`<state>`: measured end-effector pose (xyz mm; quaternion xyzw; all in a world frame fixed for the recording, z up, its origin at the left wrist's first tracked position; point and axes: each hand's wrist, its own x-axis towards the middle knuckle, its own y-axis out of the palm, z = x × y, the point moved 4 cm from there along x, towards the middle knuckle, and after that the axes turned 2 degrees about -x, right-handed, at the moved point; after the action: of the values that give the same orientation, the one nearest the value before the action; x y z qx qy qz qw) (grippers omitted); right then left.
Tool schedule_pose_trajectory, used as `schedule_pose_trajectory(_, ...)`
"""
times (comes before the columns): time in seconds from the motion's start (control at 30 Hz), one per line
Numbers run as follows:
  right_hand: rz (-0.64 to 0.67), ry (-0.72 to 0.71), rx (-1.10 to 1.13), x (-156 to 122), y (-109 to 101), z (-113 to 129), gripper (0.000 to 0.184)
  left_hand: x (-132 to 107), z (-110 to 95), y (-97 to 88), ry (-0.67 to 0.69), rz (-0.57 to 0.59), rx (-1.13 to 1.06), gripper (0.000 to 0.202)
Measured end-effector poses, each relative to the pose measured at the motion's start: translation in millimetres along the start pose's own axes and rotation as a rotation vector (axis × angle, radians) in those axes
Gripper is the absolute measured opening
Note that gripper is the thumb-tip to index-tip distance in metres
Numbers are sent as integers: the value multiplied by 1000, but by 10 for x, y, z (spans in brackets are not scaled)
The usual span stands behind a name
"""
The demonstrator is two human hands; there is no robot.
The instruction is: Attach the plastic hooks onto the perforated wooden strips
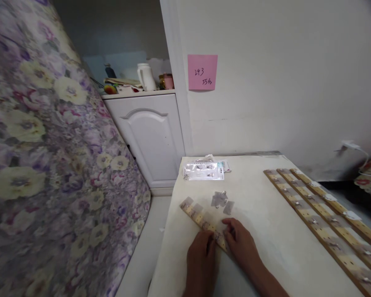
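Note:
A short wooden strip [198,218] lies aslant on the white table, with clear adhesive hooks set along it and small holes between them. My left hand [200,250] is closed at the strip's near side, fingertips on its edge. Across from it, my right hand [241,244] rests at the strip's lower end, thumb touching near a hook [219,236] and index finger held apart. Part of the strip's lower end is hidden by my hands. Beyond the strip is a small pile of loose clear hooks [219,199], with a single clear hook plate [228,207] beside it.
Clear plastic packaging [204,171] lies at the table's back left. Three longer wooden strips with hooks [313,222] run along the right side. A floral curtain [64,156] hangs at left, before a white cabinet [151,140]. A pink note [202,72] is on the wall.

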<state>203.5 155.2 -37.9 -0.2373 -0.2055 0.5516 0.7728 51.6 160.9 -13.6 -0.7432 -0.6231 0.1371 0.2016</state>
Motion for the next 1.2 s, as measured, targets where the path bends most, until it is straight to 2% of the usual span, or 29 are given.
schedule_pose_trajectory(0.5, -10, 1, -16, -31, -12, 33, 29, -2, -30, -11, -25, -30, -8, 19)
schedule_pose_trajectory(0.67, 18, 23, -52, -15, 17, 12, 33, 3, -39, -7, -12, -8, -12, 21)
schedule_pose_trajectory(0.97, -11, 42, -82, -73, -49, 123, 30, 14, -5, 7, -7, -12, -15, 20)
schedule_pose_trajectory(1.2, 16, 80, -84, -8, 13, 34, 32, 8, -29, 1, 8, 2, 6, 19)
